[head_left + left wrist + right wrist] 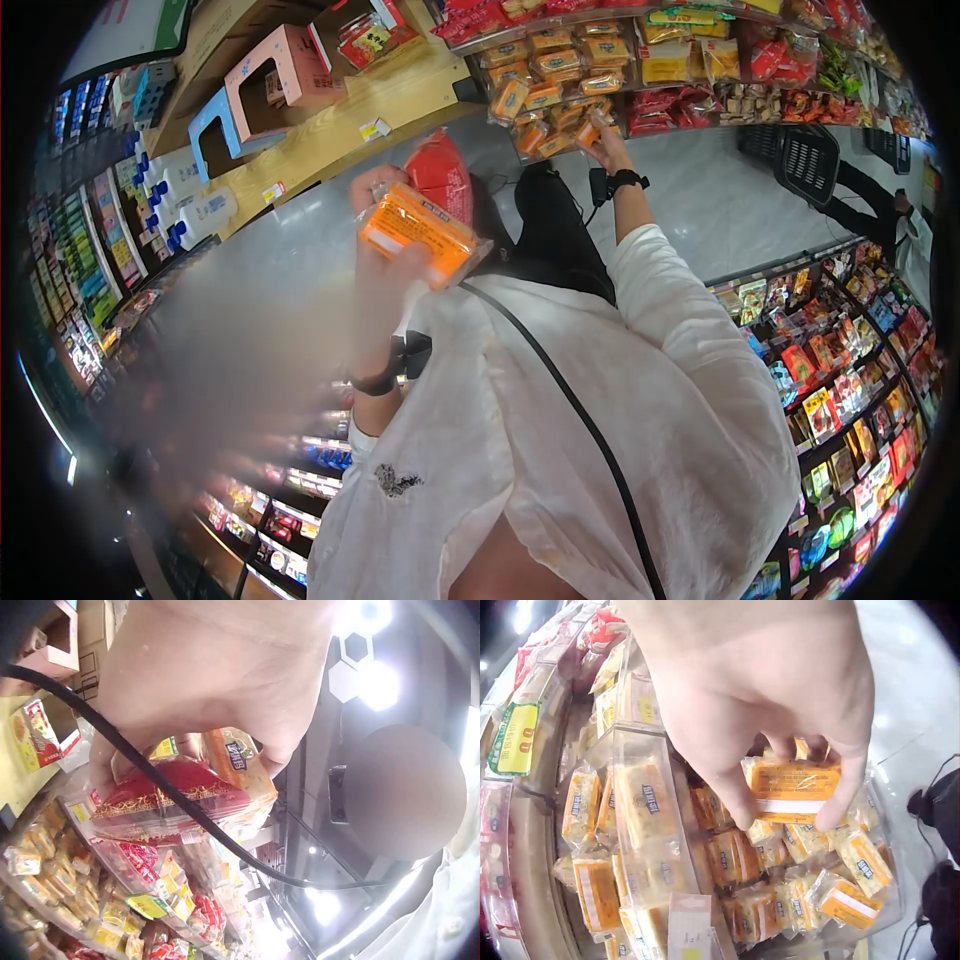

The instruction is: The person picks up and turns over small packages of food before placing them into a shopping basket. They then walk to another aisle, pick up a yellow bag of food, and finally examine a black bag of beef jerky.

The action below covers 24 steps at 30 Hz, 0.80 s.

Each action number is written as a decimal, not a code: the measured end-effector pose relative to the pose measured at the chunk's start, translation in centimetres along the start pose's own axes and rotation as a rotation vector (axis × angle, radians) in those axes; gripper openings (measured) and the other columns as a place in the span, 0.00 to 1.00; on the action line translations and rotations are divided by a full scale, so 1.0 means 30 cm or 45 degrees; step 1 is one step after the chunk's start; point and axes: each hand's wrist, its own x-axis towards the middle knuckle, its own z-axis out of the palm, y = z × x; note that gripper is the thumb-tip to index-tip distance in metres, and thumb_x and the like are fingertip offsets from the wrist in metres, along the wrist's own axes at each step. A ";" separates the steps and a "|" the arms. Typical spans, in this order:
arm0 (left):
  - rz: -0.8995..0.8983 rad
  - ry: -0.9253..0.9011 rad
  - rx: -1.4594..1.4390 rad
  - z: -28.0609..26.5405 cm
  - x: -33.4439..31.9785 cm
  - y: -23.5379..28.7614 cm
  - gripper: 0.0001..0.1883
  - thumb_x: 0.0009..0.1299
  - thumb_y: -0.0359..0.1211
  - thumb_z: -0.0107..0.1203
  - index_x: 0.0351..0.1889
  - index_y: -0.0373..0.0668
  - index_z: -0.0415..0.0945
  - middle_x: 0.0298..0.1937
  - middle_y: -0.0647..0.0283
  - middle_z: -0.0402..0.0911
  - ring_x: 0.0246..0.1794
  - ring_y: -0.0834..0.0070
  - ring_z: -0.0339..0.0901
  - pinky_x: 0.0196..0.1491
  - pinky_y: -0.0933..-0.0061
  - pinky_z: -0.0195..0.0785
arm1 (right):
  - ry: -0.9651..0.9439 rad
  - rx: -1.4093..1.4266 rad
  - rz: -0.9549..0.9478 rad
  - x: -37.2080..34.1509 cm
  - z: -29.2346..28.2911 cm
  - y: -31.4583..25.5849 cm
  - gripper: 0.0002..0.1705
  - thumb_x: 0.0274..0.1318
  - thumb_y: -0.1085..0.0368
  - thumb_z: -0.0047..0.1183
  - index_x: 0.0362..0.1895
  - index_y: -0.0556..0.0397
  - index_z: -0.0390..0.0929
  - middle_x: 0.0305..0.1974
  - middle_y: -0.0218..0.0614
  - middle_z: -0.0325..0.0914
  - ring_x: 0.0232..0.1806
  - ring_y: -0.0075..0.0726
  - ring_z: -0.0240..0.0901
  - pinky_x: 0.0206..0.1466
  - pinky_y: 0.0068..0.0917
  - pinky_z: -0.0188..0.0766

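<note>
My left hand (380,285) holds two wrapped snacks together in front of the white shirt: an orange-wrapped pack (415,232) and a red packet (440,178). In the left wrist view, the fingers curl round the red packet (169,796) and the pack with a blue label (236,761). My right hand (607,152) reaches forward to the shelf. Thumb and fingers pinch another orange-wrapped pack (795,787) by its ends, seen in the right wrist view close over a bin of similar packs (754,919).
A clear plastic divider (656,825) splits the bin, with a price tag (690,922) at its front. Red packets (670,108) fill the neighbouring bin. To the left is a wooden shelf (350,125) with cardboard boxes. A person with a black basket (808,165) stands at the right.
</note>
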 end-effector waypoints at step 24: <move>0.357 -0.250 0.517 0.166 0.036 0.083 0.32 0.66 0.32 0.67 0.63 0.46 0.59 0.56 0.59 0.73 0.55 0.71 0.73 0.56 0.71 0.70 | -0.666 -0.955 -1.078 -1.411 0.543 -0.423 0.41 0.49 0.65 0.72 0.66 0.55 0.66 0.51 0.36 0.79 0.52 0.29 0.77 0.51 0.27 0.75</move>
